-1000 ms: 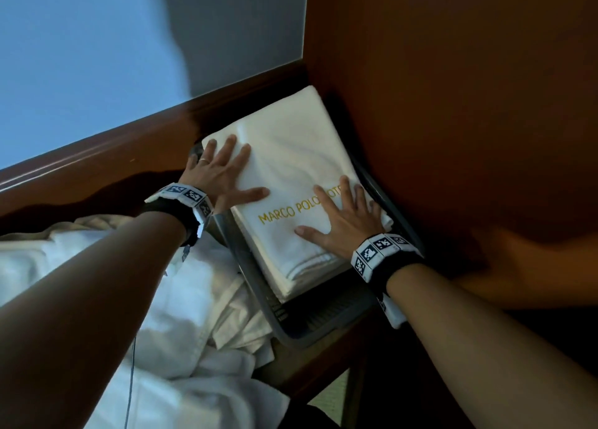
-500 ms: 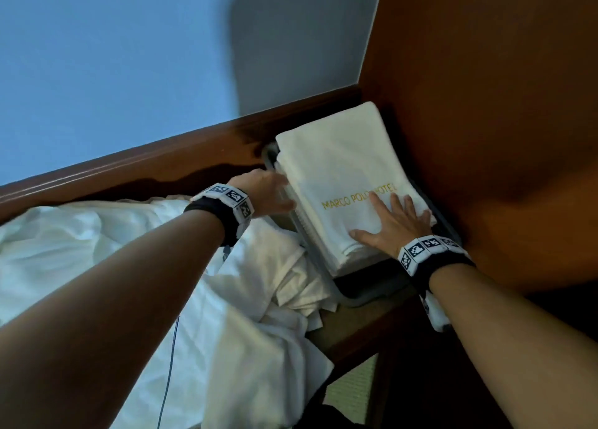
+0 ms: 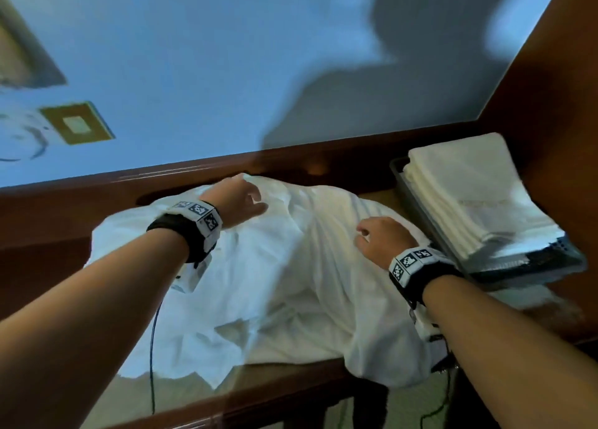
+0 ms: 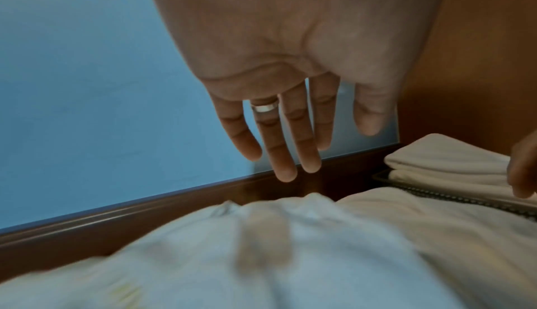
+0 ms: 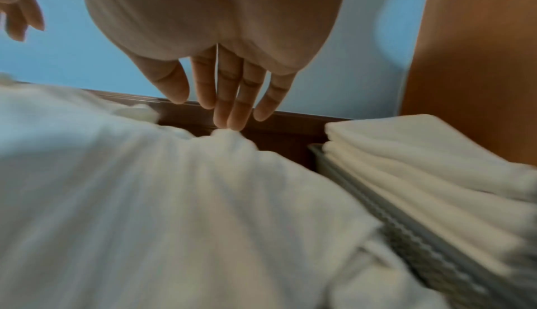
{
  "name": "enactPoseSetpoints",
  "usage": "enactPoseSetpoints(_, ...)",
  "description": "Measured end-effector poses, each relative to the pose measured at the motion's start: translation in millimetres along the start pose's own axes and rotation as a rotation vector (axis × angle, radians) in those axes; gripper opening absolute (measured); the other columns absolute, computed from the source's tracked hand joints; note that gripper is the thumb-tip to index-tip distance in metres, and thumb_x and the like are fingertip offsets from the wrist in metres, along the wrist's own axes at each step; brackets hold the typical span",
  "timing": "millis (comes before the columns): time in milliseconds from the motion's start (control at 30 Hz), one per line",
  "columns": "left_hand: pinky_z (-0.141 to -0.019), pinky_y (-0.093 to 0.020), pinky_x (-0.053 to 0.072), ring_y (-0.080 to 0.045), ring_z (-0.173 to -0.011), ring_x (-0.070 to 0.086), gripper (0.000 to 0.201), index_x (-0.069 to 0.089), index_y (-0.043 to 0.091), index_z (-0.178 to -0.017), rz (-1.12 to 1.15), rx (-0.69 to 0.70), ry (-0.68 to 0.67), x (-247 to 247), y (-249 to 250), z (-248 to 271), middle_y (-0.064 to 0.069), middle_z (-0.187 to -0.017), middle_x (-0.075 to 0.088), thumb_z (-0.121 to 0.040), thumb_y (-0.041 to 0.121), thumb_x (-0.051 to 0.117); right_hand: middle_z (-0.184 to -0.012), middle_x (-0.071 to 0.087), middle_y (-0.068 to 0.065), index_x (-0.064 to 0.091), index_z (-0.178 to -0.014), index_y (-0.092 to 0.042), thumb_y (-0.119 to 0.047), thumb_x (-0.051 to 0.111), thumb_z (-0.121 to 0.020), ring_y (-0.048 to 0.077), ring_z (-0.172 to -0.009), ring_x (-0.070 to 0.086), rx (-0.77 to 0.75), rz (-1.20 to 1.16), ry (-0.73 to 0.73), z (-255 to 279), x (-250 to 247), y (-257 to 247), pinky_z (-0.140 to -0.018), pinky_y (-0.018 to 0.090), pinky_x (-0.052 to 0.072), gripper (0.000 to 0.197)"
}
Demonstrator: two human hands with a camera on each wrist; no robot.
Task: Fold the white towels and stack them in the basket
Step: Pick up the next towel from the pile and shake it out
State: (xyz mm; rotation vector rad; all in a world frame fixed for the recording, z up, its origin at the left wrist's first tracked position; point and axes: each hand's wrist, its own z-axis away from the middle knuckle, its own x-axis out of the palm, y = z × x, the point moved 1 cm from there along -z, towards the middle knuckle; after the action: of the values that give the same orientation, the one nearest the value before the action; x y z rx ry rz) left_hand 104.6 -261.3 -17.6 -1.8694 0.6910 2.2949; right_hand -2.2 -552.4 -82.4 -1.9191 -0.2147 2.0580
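Towels: folded stack (image 3: 466, 195) already sits in the grey basket (image 3: 420, 215) at the far right corner of the wooden desk (image 3: 291, 383), tight vs the brown side panel; the rest is a loose white heap (image 3: 259, 266) spread across the desk mid, one flap hanging over the front edge. Left hand (image 3: 239, 198) hovers over the heap's far ridge, fingers straight & relaxed, nothing in it, per the left wrist view. Right hand (image 3: 382, 237) is over the heap just beside the basket, fingers extended down w/ tips touching a raised crease, no grip yet afaict. Risks, my read: heap looks like several pieces tangled, so grabbing a crease instead of a true corner or hem could lift two at once or drag the lot. The overhanging flap could pull cloth off the desk if the pile gets tugged toward the front. Right forearm is close to the basket rim, so a wide sweep might nudge the basket or skew the stack, which already rises above the rim and leans a bit over the near side. Cable (image 3: 153, 347) from the left wrist unit trails across the cloth and could snag a fold. Blur hides fine detail.
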Motion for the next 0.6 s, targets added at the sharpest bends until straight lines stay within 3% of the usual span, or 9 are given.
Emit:
enactPoseSetpoints(167,-0.090,-0.036,0.049,-0.023,-0.102,0.063,0.032,0.070,0.019,-0.115,0.052,-0.117,0.111,3.0,-86.4,56.4,0.001,-0.116,0.066,-0.094,0.043,0.064,-0.108,0.062,0.005,0.066,-0.105,-0.011,-0.026,0.051,-0.093,0.027,-0.102,0.059,-0.214,0.039,-0.087,0.1,46.0,-102.3,-0.085,0.039,0.051,0.025)
enactPoseSetpoints(333,-0.094,-0.041,0.049,-0.025,-0.116,0.057,0.040,0.062,0.023,-0.129,0.042,-0.223,0.084,23.0,-128.3,77.6,-0.002,-0.127,0.059,-0.095,0.043,0.062,-0.123,0.055,0.002,0.062,-0.121,-0.016,-0.038,0.048,-0.099,0.026,-0.112,0.056,-0.296,0.093,-0.170,-11.6,68.2,-158.2,-0.092,0.038,0.048,0.035)
enactPoseSetpoints(533,-0.101,-0.049,0.046,-0.032,-0.129,0.048,0.054,0.041,0.027,-0.149,-0.086,-0.277,0.072,41.4,-155.4,66.0,-0.005,-0.147,0.046,-0.097,0.035,0.056,-0.111,0.061,0.005,0.061,-0.101,-0.017,-0.050,0.047,-0.098,0.029,-0.104,0.059,-0.314,0.038,-0.157,-56.1,76.5,-203.0,-0.084,0.037,0.047,0.036)
enactPoseSetpoints(600,-0.103,-0.050,0.044,-0.033,-0.131,0.046,0.057,0.034,0.027,-0.153,-0.114,-0.262,0.070,41.3,-164.4,58.5,-0.004,-0.152,0.043,-0.099,0.032,0.052,-0.109,0.063,0.005,0.062,-0.104,-0.016,-0.060,0.048,-0.094,0.030,-0.102,0.060,-0.264,0.081,-0.150,-71.8,77.5,-219.3,-0.081,0.037,0.046,0.047)
